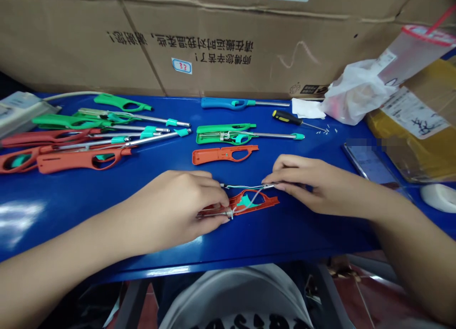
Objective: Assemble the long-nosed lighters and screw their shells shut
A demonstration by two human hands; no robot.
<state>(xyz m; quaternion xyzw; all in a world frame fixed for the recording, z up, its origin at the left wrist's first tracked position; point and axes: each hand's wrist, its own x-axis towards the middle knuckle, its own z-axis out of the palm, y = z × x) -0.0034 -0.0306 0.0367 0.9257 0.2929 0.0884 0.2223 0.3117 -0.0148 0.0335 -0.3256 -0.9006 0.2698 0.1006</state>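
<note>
My left hand (185, 203) closes its fingers around the clear gas tank (213, 212) of a lighter, which lies at an open orange casing half (265, 206). A teal trigger (248, 201) sits in the casing's loop. With fingertips and thumb, my right hand (308, 180) pinches a small metal nozzle (268, 186). A pale gas tube (253, 197) and thin wires (244, 187) stretch between the hands. Behind them lie a separate orange casing half (225, 155) and an opened green lighter (228, 134) with its inner parts showing.
Several long-necked lighters (85, 150) are piled at the left. A blue lighter (226, 103), a screwdriver (288, 117) and white tissue (308, 108) lie at the back. Phone (370, 165), bagged cup (359, 89) and yellow parcel (409, 148) stand right. A cardboard box (178, 43) walls the rear.
</note>
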